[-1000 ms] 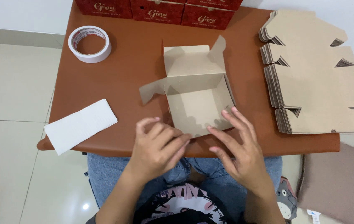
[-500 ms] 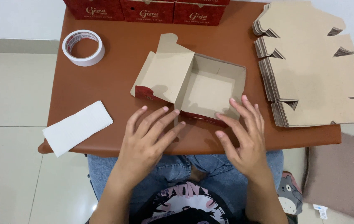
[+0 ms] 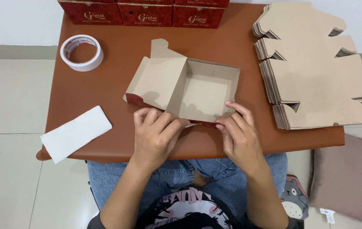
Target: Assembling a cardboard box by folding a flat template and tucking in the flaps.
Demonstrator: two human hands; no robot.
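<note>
A brown, round-cornered tabletop (image 3: 104, 85) is seen from above, and most of its right side is taken up by a tall stack of flat, die-cut brown cardboard blanks (image 3: 316, 68). Along the far edge a row of closed red cardboard boxes (image 3: 147, 12) is lined up. At the middle a half-folded brown cardboard box with a red outer face (image 3: 189, 87) is laid, its tray part to the right and its open lid flap to the left, so that the long axis runs left to right, slightly tilted. The box lies just beyond both hands, on the side away from the person.

Its near wall is pressed by the left hand (image 3: 155, 135), whose fingers (image 3: 164, 121) are curled flat over the edge near the fold between tray and lid. The near right corner is pinched between the half-closed fingers (image 3: 236, 112) of the right hand (image 3: 240, 135). Both hands are touching it, about equally near.

A white folded paper sheet (image 3: 75, 133) is laid at the near left corner, and a roll of white tape (image 3: 82, 52) at the far left.
</note>
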